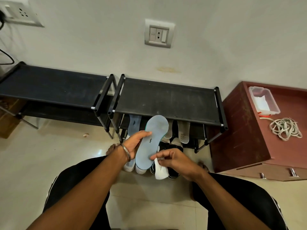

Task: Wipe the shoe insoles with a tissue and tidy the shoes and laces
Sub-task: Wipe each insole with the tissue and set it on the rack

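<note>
- We see the left hand (134, 143) at centre frame, gripping a blue insole (150, 140) by its left edge; thumb lies across the top face near the mid-section, other fingers curl behind it, out of sight.
- Insole is held tilted, toe end up toward the black rack (167, 98), heel end down near our knees; small dark logo visible mid-sole.
- Right hand (179, 161) sits just right of the insole's heel part, pinching a white tissue (160, 170) btwn thumb and fingers; index fingertip touches the insole's right edge, tissue hangs below the hand.
- Tissue wad is against the insole's lower right edge; whether it presses the top face we can't tell.
- Behind the insole, lower centre: a 2nd blue insole (134, 124) and a grey insole (183, 130) lean upright on the rack's lower shelf.
- White shoes (129, 166) and dark shoes (172, 175) stand on the floor under our hands, mostly hidden.
- Right of frame: brown cabinet (240, 130) w/ a clear plastic box (264, 100) holding tissues, and a loose pile of white laces (284, 128) just below the box, near but apart.
- A metal bangle (127, 152) on the left wrist.
- 2nd black rack (53, 85) at left, wall socket (158, 33) upper centre.
</note>
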The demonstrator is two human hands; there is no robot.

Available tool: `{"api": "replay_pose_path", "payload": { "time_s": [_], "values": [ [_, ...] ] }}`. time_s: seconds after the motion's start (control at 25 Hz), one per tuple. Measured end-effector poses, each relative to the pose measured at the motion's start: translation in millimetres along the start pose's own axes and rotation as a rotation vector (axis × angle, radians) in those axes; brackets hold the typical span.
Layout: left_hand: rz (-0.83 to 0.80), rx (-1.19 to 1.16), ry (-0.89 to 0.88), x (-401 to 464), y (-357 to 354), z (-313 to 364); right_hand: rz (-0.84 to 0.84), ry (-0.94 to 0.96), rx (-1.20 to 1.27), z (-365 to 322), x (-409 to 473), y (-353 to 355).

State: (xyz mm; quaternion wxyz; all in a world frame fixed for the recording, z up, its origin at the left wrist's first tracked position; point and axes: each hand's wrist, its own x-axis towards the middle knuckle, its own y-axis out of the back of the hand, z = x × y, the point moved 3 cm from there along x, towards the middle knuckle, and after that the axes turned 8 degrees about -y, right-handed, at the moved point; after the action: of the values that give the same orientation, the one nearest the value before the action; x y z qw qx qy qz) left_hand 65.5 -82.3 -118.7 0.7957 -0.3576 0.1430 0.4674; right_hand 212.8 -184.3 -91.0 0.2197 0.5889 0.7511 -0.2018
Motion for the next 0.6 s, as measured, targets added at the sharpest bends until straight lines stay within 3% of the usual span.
{"api": "replay_pose_path", "payload": {
  "time_s": [0.28, 0.4, 0.52, 0.6],
  "values": [
    [-0.248, -0.288, -0.008, 27, -21, 41, -0.037, 0.120, 0.017, -35, 17, 21],
    [-0.305, -0.258, -0.009, 52, -34, 64, -0.057, 0.137, 0.009, -53, 32, 43],
    [-0.270, -0.185, -0.109, 79, -37, 88, 0.048, 0.168, 0.062, -77, 51, 82],
    [-0.115, -0.088, -0.257, 99, -30, 97, 0.210, 0.209, 0.146, -90, 70, 113]
  ]
}}
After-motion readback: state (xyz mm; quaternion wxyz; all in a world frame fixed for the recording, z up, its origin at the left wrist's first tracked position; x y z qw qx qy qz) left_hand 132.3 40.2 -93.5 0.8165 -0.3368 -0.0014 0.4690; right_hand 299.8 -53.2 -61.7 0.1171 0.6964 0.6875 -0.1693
